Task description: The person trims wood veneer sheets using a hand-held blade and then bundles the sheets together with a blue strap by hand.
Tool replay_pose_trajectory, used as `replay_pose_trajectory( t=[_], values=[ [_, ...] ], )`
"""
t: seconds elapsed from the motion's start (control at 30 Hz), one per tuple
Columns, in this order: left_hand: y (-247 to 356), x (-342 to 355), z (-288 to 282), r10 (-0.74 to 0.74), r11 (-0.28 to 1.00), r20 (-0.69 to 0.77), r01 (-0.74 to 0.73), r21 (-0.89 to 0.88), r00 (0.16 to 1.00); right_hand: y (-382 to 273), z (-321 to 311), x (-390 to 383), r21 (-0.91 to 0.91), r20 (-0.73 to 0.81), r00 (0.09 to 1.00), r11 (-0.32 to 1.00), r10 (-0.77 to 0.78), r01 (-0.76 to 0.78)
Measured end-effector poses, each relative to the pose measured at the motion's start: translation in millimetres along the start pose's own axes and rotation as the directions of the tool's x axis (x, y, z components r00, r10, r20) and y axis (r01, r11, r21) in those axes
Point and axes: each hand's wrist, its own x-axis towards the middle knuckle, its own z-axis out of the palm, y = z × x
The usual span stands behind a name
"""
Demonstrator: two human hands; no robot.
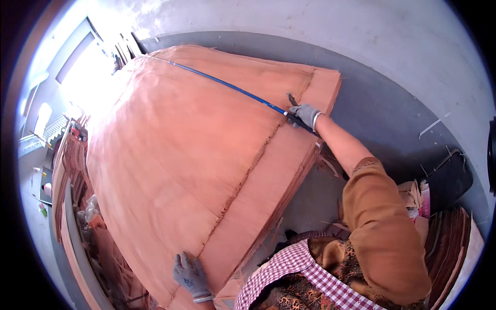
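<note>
Veneer stack and pole, seen from above. My right grip (pixel 306 115) is closed round the black handle of a slim blue pole (pixel 222 82); a small dark tool (pixel 292 99), its exact kind unclear, juts out beyond the same gloved fingers. The pole runs from beside the near right part of the broad wood-veneer sheet (pixel 170 139) toward its far end. My left grip (pixel 191 277) rests on the near left part of the stack, fingers slightly spread, pinching nothing. A ragged dark line (pixel 248 176) runs between the two grips; whether edge or seam, I cannot tell. Handling, as judged: the pole should be light and stiff, best held by its handle; the veneer should be thin, floppy and apt to split along the grain, best steadied with a flat palm.
</note>
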Motion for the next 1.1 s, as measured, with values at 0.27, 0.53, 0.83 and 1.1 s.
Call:
replay_pose_trajectory(
  t=[0.27, 0.53, 0.83, 1.1],
  values=[
    [39, 40, 6, 0.207, 0.978, 0.041, -0.208, 0.015, 0.977, -2, 26, 25, -0.085, -0.219, 0.969, 0.987, 0.116, -0.137],
    [29, 35, 27, 0.182, 0.983, 0.06, -0.183, 0.023, 0.982, -1, 37, 29, -0.278, -0.403, 0.914, 0.958, -0.054, -0.066],
    [23, 29, 36, 0.131, 0.991, 0.076, -0.131, -0.01, 0.988, 14, 19, 15, -0.457, -0.291, 0.933, 0.887, -0.211, 0.058],
    [19, 26, 43, 0.127, 0.99, -0.065, -0.131, -0.061, 0.99, -18, 65, -41, -0.141, 0.142, 0.96, 0.955, -0.24, 0.259]
  ],
)
